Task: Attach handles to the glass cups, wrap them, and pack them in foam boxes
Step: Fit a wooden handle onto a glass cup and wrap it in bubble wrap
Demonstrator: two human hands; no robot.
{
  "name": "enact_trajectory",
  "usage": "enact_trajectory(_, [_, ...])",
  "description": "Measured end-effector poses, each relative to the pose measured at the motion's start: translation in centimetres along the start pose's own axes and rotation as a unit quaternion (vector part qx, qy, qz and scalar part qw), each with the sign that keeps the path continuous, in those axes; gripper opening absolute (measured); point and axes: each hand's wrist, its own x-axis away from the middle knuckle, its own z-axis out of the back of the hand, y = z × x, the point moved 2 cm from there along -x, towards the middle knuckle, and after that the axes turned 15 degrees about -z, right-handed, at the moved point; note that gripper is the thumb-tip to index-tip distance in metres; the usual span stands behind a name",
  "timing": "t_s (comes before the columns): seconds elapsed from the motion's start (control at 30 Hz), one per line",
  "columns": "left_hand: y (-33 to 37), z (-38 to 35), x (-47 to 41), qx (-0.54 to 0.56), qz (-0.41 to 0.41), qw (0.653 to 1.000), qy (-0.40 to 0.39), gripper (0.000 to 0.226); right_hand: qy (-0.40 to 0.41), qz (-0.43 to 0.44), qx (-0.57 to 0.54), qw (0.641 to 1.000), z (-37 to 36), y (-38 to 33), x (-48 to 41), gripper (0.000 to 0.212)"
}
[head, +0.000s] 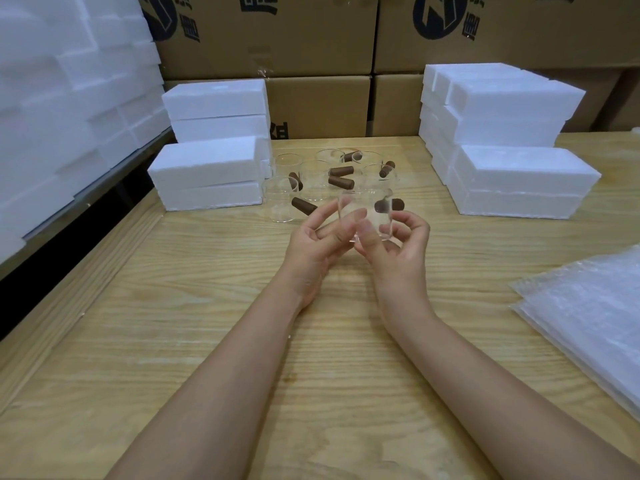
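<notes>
A clear glass cup [367, 211] is held above the middle of the wooden table [207, 341], with a brown handle [393, 205] showing at its far right side. My right hand [398, 247] curls its thumb and fingers round the cup's lower part. My left hand [318, 240] touches the cup's left side with thumb and fingertips. Behind them stand several more glass cups [282, 199] with brown handles [341, 182] among them.
White foam boxes are stacked at the back left [207, 174] and back right [512, 174], with a larger foam pile [62, 98] at far left. Bubble wrap sheets [588, 313] lie at the right edge. Cardboard cartons [311, 39] line the back.
</notes>
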Motion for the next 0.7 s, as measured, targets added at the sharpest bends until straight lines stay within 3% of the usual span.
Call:
enact_trajectory(0.37, [0.1,-0.1,-0.1,0.010,0.001,1.000,-0.002,0.105,-0.032,-0.059,-0.157,0.985,0.3,-0.2,-0.7,0.047])
enact_trajectory(0.57, [-0.4,0.1,-0.1,-0.008,0.002,0.999,-0.036,0.059,-0.049,-0.132,-0.239,0.961,0.4,0.0,-1.1,0.036])
enact_trajectory(0.7, [-0.4,0.1,0.0,-0.028,-0.023,0.999,-0.027,0.060,-0.041,-0.135,-0.207,0.968,0.5,0.0,-1.2,0.030])
